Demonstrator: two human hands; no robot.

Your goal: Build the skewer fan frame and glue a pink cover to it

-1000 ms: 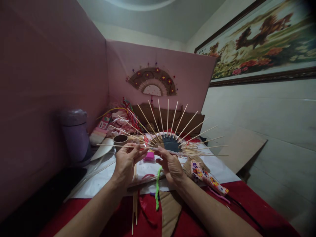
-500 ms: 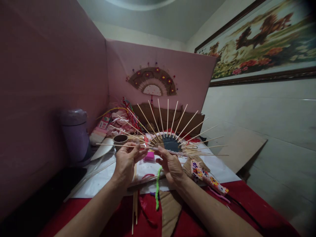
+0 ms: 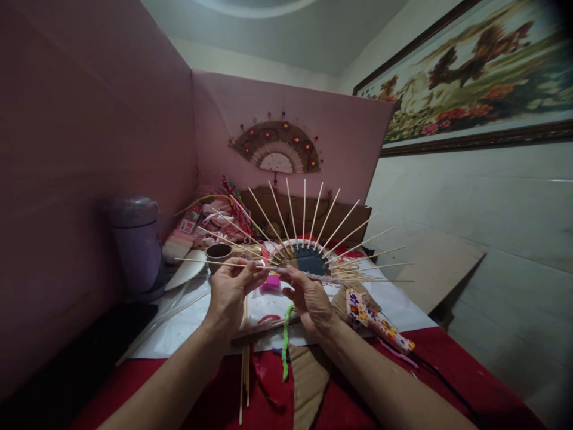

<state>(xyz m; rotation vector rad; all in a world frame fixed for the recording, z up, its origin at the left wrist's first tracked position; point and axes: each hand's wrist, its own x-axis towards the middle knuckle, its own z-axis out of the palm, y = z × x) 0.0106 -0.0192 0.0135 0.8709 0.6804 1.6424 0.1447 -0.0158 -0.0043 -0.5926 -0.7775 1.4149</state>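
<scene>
pinching a thin stick (image 3: 197,261) left of centre with the left hand (image 3: 228,292) and the lower edge of the fan frame (image 3: 312,261) at centre with the right hand (image 3: 311,301), barely moved over the last second, so seemingly steadying one against the other.

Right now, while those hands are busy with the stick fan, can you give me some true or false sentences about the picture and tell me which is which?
1. The left hand holds a thin stick. True.
2. The right hand pinches the curved top of the stick fan. False: it grips the flat lower edge.
3. The bright green strip is wrapped around a finger. False: it lies on the table, below the hands.
4. A decorated fan is on the pink panel. True.
5. The purple container is on the picture's right. False: it's on the left.
</scene>
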